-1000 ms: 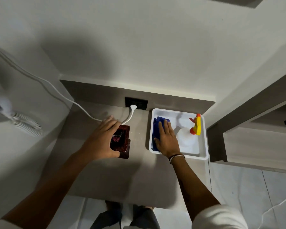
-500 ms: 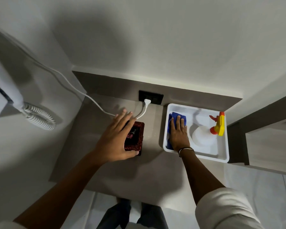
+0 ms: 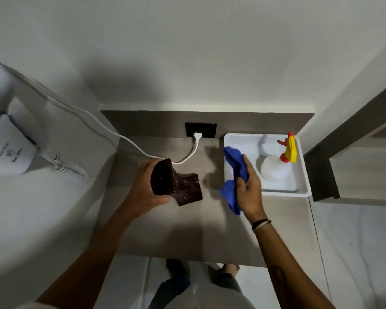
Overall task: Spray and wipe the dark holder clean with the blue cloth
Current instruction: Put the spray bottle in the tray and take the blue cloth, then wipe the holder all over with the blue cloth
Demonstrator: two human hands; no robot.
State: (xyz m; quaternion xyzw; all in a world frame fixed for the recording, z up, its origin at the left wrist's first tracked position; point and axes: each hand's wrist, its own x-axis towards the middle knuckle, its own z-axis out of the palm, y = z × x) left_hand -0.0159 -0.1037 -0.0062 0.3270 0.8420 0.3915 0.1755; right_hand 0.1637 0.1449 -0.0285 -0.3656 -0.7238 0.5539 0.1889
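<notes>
My left hand [image 3: 143, 188] grips the dark reddish-brown holder [image 3: 176, 184] and holds it tilted above the grey counter [image 3: 187, 230], its wide top end turned toward me. My right hand [image 3: 249, 190] is closed on the crumpled blue cloth [image 3: 233, 175], lifted at the left edge of the white tray [image 3: 299, 192]. Cloth and holder are a short gap apart. The spray bottle [image 3: 276, 168], white with a yellow and red trigger head, stands in the tray to the right of my right hand.
A white cable [image 3: 120, 137] runs from the left wall to a plug in the black wall socket [image 3: 201, 129], passing just behind the holder. A white wall-mounted unit with a coiled cord [image 3: 69, 166] sits at left. A cabinet [image 3: 354, 163] borders the counter at right.
My left hand has lifted the holder off the counter and tipped it. My right hand has closed on the blue cloth and raised it out of the tray toward the holder.
</notes>
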